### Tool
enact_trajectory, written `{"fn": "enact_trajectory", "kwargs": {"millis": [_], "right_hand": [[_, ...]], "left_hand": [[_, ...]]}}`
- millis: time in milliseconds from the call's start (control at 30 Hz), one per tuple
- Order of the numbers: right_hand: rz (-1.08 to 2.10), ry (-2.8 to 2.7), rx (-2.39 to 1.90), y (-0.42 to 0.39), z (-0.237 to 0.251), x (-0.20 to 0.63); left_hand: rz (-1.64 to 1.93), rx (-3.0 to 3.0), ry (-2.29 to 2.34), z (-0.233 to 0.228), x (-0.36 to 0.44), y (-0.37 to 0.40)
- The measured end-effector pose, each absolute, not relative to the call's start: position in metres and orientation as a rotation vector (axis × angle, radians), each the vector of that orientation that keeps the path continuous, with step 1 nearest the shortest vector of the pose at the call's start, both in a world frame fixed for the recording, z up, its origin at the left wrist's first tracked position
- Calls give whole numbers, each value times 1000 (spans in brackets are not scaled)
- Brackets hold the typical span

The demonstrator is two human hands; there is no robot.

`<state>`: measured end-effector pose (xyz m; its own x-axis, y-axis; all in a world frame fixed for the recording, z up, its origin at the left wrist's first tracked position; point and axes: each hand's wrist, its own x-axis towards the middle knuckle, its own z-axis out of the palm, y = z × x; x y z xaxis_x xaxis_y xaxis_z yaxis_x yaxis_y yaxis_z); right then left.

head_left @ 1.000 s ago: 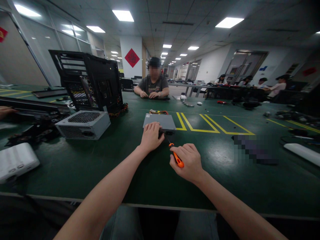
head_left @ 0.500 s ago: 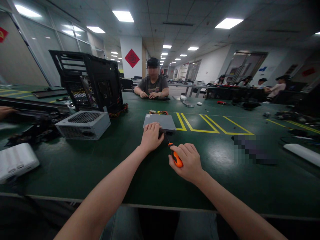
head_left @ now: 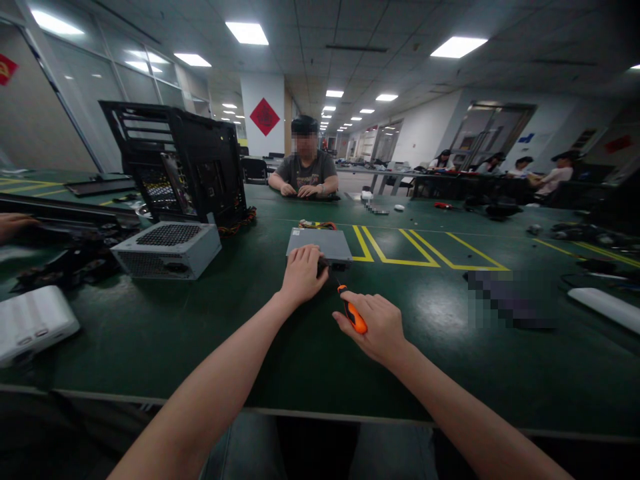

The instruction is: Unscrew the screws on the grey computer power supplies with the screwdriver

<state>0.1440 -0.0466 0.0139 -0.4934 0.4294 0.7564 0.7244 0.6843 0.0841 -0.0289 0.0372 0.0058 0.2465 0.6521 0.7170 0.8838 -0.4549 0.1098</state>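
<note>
A flat grey power supply lies on the green table in front of me, its socket side facing me and coloured wires behind it. My left hand grips its near edge, fingers over the top and thumb low at the front, hiding part of that side. In my right hand is an orange and black screwdriver, with the fingers closed round the handle. Its shaft points up and left toward the power supply's front; whether the tip touches anything cannot be made out.
A black computer case stands at the left behind a larger power supply. A white box-shaped device sits at the near left. Another person sits across the table. A pixelated dark object lies right.
My right hand and the screwdriver have drawn back very slightly from the power supply, and the right thumb has shifted a little outward. The left hand and power supply stay in place.
</note>
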Motion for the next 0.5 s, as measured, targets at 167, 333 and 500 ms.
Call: {"fn": "enact_trajectory", "kwargs": {"millis": [167,333,500], "right_hand": [[-522,-2206,-845,-48,13,143],[-510,-2240,-871,-50,18,142],[-508,-2205,-887,-50,19,143]], "left_hand": [[-1030,-2200,-1427,5,-28,38],[-1026,-2187,-1430,4,-28,38],[-1025,-2186,-1421,5,-28,38]]}}
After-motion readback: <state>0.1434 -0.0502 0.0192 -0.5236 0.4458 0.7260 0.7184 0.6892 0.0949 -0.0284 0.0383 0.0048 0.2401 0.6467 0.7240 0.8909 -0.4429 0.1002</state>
